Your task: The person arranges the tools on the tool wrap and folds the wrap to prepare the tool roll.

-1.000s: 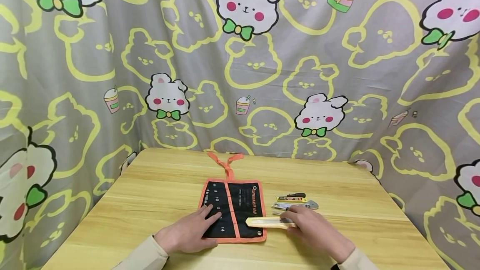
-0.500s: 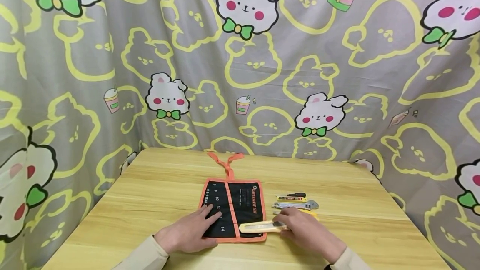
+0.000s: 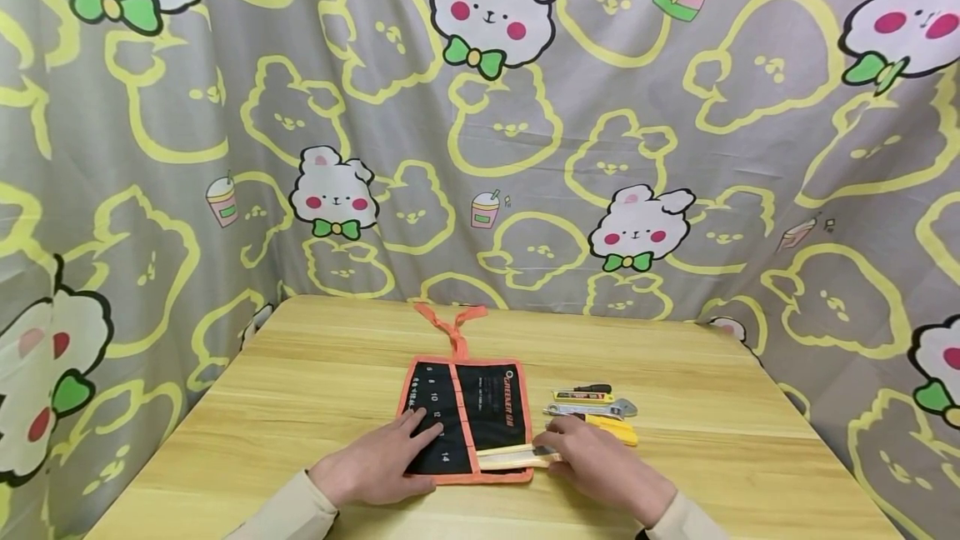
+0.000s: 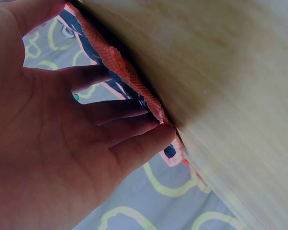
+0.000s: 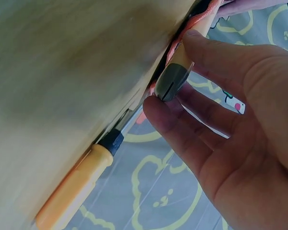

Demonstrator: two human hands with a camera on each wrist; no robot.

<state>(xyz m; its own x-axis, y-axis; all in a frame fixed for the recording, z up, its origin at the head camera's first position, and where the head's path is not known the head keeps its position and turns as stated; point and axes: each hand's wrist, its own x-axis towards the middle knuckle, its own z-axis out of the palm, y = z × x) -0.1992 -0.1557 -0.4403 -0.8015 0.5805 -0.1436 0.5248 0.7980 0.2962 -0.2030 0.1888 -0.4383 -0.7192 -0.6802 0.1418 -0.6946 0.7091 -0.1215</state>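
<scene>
A black tool pouch [image 3: 487,407] with orange trim and numbered pockets lies flat on the table. My left hand [image 3: 375,461] rests on its left part with fingers spread; in the left wrist view the fingertips touch the pouch by its orange edge [image 4: 129,74]. Between thumb and fingers, my right hand [image 3: 600,461] pinches a pale yellow utility knife [image 3: 504,458] near its dark end cap [image 5: 172,81]. The knife lies across the right lower part of the pouch, its front end right at the orange divider strip [image 3: 463,419].
Right of the pouch lie a yellow-handled screwdriver [image 3: 618,430], an adjustable wrench [image 3: 600,410], a small yellow tool with a printed label [image 3: 581,397] and a black handle [image 3: 596,387]. Orange ties [image 3: 453,325] reach toward the table's back edge. A patterned curtain [image 3: 480,148] surrounds the table.
My right hand has moved left and a little nearer with the utility knife, bringing its front end to the divider strip. The screwdriver handle has come into sight. The left hand stays put.
</scene>
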